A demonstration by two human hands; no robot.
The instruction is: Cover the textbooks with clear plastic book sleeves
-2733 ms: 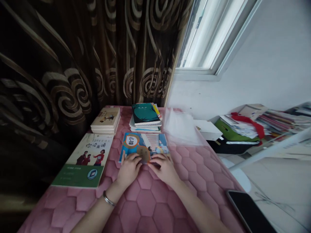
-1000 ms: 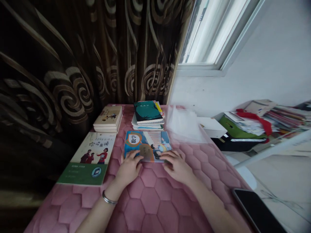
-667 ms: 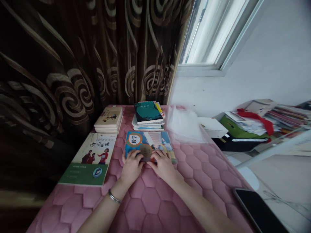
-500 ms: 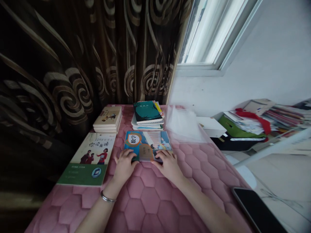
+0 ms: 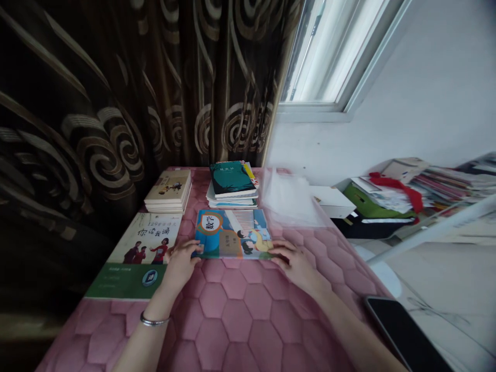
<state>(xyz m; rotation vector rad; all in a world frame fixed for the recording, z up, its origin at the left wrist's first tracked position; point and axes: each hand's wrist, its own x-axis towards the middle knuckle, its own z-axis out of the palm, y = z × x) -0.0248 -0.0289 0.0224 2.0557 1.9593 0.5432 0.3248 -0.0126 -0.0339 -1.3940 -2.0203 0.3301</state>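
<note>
A blue mathematics textbook (image 5: pixel 232 235) with an orange-ringed title lies flat on the pink padded cover (image 5: pixel 240 310), its front facing up. My left hand (image 5: pixel 180 263), a silver bangle on its wrist, grips the book's near left corner, with fingertips on the cover's edge and the thumb at the corner. At the opposite side, my right hand (image 5: pixel 295 262) has its fingers curled on the near right corner. Close to the left hand, partly under its fingers in view, is a large green-and-cream book (image 5: pixel 132 258).
Behind the textbook stand a stack topped by a dark teal book (image 5: pixel 232 178) and a stack of tan books (image 5: pixel 168 186). Clear plastic sheets (image 5: pixel 289 199) lie at the back right beside a white box (image 5: pixel 333 201). A phone (image 5: pixel 403 330) rests at the right edge.
Both hands have moved apart, from on top of the textbook's lower cover out to its left and right edges. More of the cover shows. The view has shifted slightly.
</note>
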